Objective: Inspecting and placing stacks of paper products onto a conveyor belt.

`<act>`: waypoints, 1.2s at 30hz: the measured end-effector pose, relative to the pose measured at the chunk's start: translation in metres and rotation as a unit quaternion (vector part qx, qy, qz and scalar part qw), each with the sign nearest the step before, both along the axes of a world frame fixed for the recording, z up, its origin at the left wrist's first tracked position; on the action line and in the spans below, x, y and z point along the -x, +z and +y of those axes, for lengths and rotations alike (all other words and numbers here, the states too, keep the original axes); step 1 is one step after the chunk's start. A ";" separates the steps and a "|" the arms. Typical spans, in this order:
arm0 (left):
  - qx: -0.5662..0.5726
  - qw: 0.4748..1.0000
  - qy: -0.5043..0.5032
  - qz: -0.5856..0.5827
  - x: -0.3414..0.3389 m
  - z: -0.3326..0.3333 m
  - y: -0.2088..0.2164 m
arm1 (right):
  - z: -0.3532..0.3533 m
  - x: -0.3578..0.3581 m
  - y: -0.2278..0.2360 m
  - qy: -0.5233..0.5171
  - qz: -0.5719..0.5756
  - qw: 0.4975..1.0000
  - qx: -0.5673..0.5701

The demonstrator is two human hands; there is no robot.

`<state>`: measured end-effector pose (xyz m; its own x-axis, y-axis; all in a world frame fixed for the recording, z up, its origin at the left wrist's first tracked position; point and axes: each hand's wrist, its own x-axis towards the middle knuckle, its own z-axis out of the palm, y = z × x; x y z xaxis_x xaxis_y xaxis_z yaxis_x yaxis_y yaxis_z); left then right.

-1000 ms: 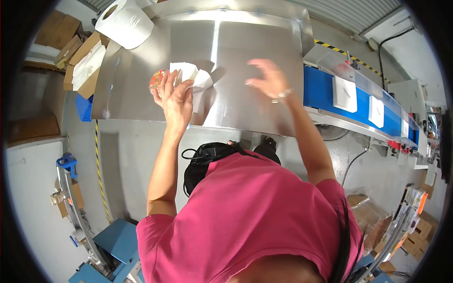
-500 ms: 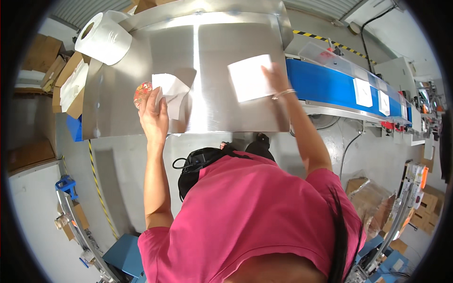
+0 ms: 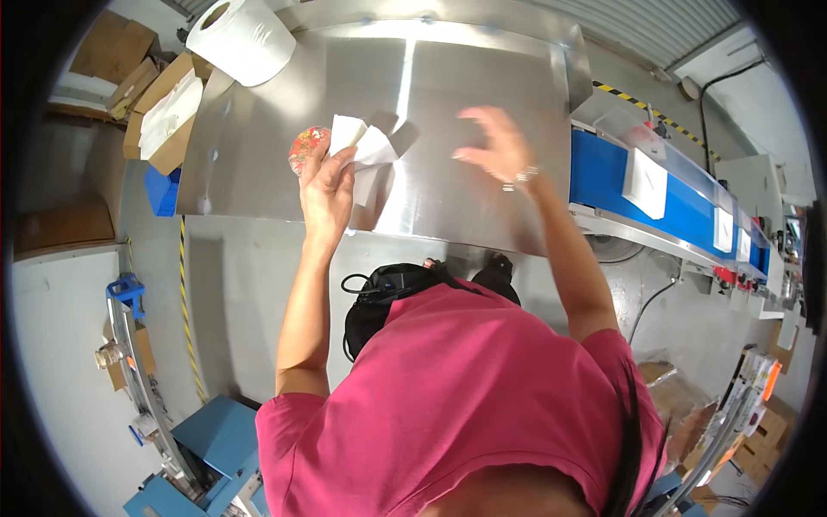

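Pinching fanned white paper [image 3: 372, 146], the left grip [image 3: 327, 179] touches a rounded, red-patterned piece [image 3: 307, 146]; right grip [image 3: 501, 148] spread, empty.

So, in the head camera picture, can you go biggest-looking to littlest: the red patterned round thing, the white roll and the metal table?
1. Metal table
2. White roll
3. Red patterned round thing, though the left hand covers some of its edge.
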<state>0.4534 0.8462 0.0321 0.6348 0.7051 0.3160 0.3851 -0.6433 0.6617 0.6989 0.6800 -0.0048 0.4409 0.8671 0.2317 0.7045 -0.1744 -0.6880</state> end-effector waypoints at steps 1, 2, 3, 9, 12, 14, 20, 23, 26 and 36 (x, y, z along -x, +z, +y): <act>0.004 1.000 -0.008 -0.010 0.001 0.001 -0.001 | 0.026 0.020 0.006 0.030 0.103 0.993 0.048; 0.001 1.000 -0.012 -0.009 0.001 0.001 -0.002 | 0.047 0.032 0.006 0.078 0.144 0.986 0.020; 0.012 1.000 -0.022 -0.015 -0.002 0.001 -0.001 | 0.061 0.038 0.007 0.120 0.181 0.976 -0.009; -0.014 0.999 -0.036 -0.010 -0.011 0.001 0.005 | 0.085 0.030 -0.017 0.179 0.151 0.971 -0.047; 0.076 0.989 -0.028 -0.126 -0.011 0.004 -0.003 | 0.048 0.021 -0.013 0.090 0.364 0.927 0.001; 0.032 0.998 0.021 -0.040 -0.012 0.012 -0.001 | 0.013 -0.002 -0.043 -0.009 0.344 0.937 -0.060; -0.186 0.975 -0.013 0.123 -0.031 0.001 0.008 | -0.147 -0.091 -0.042 -0.389 0.162 0.905 0.054; -0.134 0.982 -0.084 0.100 -0.059 -0.035 0.014 | -0.238 -0.151 -0.056 -0.474 0.113 0.871 0.069; -0.104 0.975 -0.156 0.121 -0.090 -0.084 0.029 | -0.302 -0.190 -0.052 -0.530 0.097 0.841 0.056; 0.110 0.919 -0.350 0.143 -0.185 -0.214 0.043 | -0.327 -0.180 -0.018 -0.355 0.043 0.933 -0.034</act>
